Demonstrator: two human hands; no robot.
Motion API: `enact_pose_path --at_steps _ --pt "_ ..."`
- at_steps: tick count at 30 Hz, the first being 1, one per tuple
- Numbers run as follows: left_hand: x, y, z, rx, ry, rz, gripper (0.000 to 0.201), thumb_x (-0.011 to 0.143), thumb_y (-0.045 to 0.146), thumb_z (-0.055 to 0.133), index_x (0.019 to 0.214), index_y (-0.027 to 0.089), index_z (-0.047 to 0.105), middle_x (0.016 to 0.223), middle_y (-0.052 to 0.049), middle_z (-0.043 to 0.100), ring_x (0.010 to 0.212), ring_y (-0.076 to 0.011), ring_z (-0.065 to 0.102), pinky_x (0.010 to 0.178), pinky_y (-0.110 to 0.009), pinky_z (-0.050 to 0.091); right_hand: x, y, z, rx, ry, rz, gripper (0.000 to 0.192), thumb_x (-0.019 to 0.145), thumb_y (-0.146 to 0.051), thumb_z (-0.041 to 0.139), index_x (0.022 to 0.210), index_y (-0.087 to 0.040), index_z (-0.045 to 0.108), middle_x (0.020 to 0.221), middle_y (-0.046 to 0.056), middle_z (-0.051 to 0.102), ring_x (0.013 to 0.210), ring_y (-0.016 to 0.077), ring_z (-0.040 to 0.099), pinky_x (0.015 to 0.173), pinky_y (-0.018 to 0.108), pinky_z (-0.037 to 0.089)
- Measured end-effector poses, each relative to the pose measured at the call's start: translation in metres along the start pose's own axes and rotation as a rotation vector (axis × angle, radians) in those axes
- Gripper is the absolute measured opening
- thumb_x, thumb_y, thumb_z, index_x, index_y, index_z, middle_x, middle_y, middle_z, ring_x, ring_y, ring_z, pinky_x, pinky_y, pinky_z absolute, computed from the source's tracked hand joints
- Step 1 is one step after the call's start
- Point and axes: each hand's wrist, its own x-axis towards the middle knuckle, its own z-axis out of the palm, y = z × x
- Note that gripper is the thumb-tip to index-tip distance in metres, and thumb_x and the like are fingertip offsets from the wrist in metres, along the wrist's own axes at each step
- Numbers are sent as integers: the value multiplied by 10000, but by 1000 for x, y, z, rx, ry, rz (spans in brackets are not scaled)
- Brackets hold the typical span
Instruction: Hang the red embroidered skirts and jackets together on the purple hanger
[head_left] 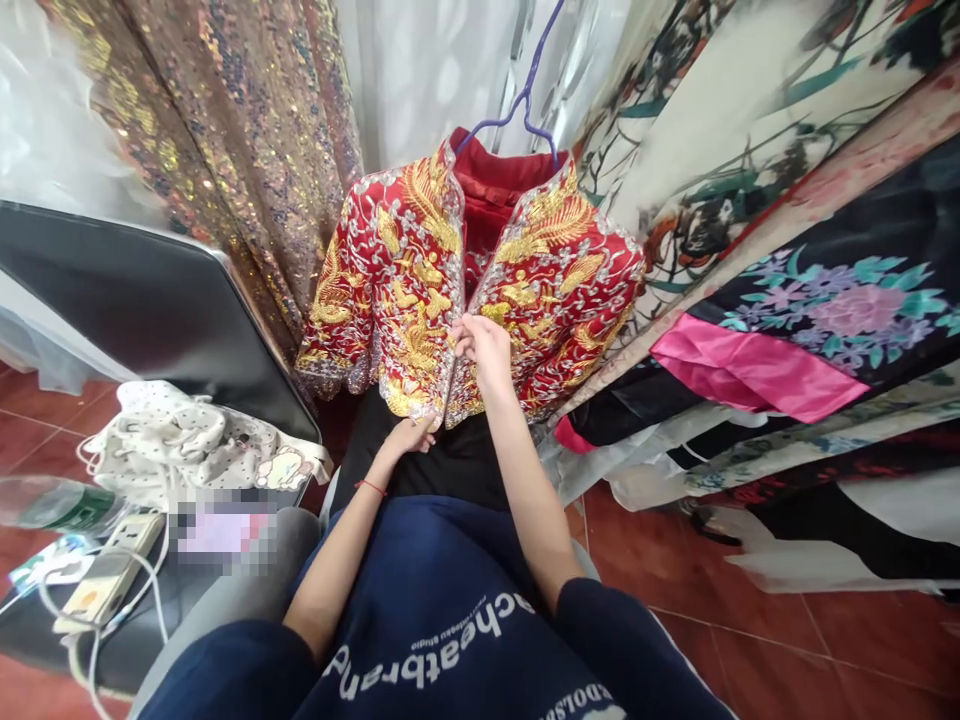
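A red jacket (525, 270) with gold and silver embroidery hangs in front of me on a purple hanger (517, 110). Its front parts in a V at the top, and the two sides meet lower down along a zipper line (448, 395). At the jacket's bottom hem, my left hand (412, 435) is closed on the fabric beside the front opening. My right hand (486, 350) pinches at the front opening around mid-height, where the V ends. The small zipper pull is hidden by its fingers.
To the left stands a black chair (150, 310), with a dotted white cloth bag (180, 440), a power strip (112, 570) with cables and a plastic bottle (67, 505). A sequined garment (247, 130) hangs behind. Patterned garments (832, 290) crowd the right side.
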Motion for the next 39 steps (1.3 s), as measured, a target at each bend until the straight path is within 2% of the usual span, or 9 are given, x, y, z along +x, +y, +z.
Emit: enact_pose_path --at_steps 3,7,10,15,20,27,33,36,39 --pt "5 42 2 62 11 73 361 608 264 912 506 214 569 449 2 524 780 -251 705 687 -236 479 -3 9 -3 6 -14 9 253 824 -406 689 736 -170 668 591 -44 591 418 39 449 433 187 323" --pt "7 106 28 94 84 368 252 650 264 891 729 214 657 790 -60 655 1079 -285 624 795 -224 437 -12 25 -1 78 45 28 334 714 -495 775 775 -180 684 516 -94 430 435 32 322 421 187 222" --pt "6 134 49 131 115 595 153 759 230 791 749 210 639 865 -81 633 1000 -265 598 807 -238 407 -16 30 6 100 94 45 383 692 -544 787 773 -192 659 487 -105 373 448 43 299 431 193 208" --pt "15 128 61 229 131 637 33 827 196 685 804 219 680 824 -78 605 774 -218 564 683 -260 337 -5 15 17 95 131 10 400 706 -562 787 775 -185 674 479 -90 409 433 48 308 422 207 218" --pt "28 118 62 367 191 626 66 862 259 652 896 235 703 853 -91 664 774 -223 587 680 -269 342 16 -16 28 68 137 -88 330 787 -513 749 818 -186 713 512 -72 492 402 38 297 401 212 231" --pt "30 128 60 390 213 676 111 858 289 637 757 246 636 722 -59 601 629 -188 515 614 -287 281 35 -38 42 82 172 -152 325 804 -493 747 863 -175 719 534 -69 536 371 31 334 375 208 236" --pt "29 131 59 645 262 755 283 949 330 470 708 216 562 660 -32 567 589 -154 516 591 -260 318 41 -60 54 94 186 -234 261 834 -441 720 839 -181 709 541 -71 548 362 23 344 363 200 241" --pt "30 136 58 710 243 757 292 974 319 419 764 200 582 696 -30 597 622 -156 556 595 -252 360 42 -64 51 88 172 -235 258 843 -433 714 838 -175 699 546 -71 560 360 22 364 365 193 256" --pt "29 154 53 701 209 822 183 959 343 517 958 191 619 785 -23 636 655 -145 595 595 -240 421 43 -62 43 73 119 -187 268 848 -437 707 863 -169 701 550 -65 582 355 28 392 368 192 274"
